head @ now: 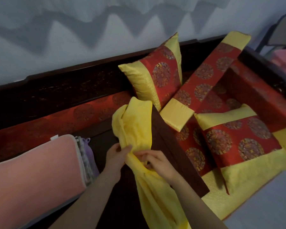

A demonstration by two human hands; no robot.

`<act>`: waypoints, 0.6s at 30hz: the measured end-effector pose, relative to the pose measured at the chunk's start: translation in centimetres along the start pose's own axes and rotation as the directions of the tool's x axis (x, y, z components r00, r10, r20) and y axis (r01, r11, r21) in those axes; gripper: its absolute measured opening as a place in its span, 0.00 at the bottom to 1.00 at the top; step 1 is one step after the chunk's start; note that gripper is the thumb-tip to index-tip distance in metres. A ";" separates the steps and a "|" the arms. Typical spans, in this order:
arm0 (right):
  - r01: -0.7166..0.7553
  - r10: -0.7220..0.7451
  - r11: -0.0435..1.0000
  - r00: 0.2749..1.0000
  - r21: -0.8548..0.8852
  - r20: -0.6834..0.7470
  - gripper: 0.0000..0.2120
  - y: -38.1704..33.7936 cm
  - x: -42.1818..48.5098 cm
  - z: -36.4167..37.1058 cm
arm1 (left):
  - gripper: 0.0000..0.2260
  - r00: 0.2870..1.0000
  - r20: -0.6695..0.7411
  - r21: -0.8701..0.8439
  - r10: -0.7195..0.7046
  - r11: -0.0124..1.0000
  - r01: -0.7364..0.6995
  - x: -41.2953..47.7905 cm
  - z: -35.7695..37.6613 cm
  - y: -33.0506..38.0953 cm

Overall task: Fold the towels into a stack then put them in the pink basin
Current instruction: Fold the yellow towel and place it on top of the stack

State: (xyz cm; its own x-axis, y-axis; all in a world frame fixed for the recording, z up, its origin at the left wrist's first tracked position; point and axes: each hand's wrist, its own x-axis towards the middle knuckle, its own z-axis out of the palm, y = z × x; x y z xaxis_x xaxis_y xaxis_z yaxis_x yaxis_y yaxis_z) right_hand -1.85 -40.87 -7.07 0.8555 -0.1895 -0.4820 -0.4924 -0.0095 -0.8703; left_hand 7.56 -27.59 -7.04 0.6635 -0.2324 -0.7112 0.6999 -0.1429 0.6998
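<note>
As left hand (117, 156) pinches, right hand (157, 163) grips towel (135, 123).

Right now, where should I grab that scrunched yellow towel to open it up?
Probably the far end, one corner from each side. The yellow towel is bunched like a rope, with the left hand and right hand gripping its middle; only that end looks flat.

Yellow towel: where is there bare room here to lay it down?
Bare dark wood for the yellow towel lies between the pink folded towel and the brown panel, around the left hand. The right is crowded with red-and-yellow pillows.
</note>
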 end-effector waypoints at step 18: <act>-0.189 0.177 0.982 0.947 -0.019 -0.267 0.09 -1.7 2.9 1.0 | 0.13 0.961 -0.259 0.180 0.096 0.982 -0.050 -3.8 -2.4 1.9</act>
State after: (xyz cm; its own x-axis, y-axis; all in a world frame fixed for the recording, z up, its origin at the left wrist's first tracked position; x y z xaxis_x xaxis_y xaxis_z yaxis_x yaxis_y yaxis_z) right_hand 1.59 -40.47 -7.11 0.6804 -0.4429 -0.5840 -0.6482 0.0082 -0.7614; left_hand 7.01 -24.65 -3.15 0.7734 0.0124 -0.6338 0.6072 -0.3021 0.7349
